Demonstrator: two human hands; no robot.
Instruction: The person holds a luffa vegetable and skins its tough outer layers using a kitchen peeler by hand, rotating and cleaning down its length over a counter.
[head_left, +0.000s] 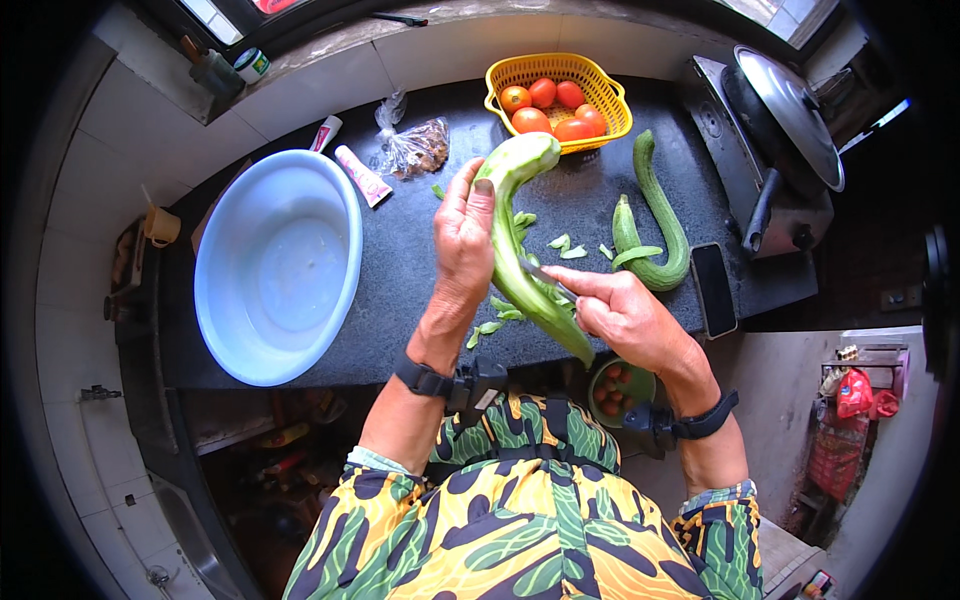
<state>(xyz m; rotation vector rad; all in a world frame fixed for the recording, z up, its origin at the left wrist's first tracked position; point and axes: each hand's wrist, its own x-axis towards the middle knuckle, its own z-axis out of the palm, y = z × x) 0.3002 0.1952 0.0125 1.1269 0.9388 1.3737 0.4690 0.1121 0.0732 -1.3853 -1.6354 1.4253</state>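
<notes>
A long, curved green gourd (517, 187), largely peeled to pale flesh at its upper end, is held at a slant over the counter. My left hand (466, 232) grips its upper part from the left side. In my right hand (626, 315) is a knife or peeler (551, 280), its blade against the gourd's middle; the fingers hide most of the handle. The lower tip still has darker green skin. Strips of green peel (506, 309) lie on the counter beneath. Right of them rests a second, unpeeled gourd (670, 225), bent in a U, with a peel strip across it.
A yellow plastic basket (616, 112) of tomatoes stands at the back. A blue basin (289, 262) fills the left side, near two tubes (363, 175) and a tied plastic bag (416, 146). To the right are a phone (713, 289) and a gas stove (784, 217) with a lidded wok.
</notes>
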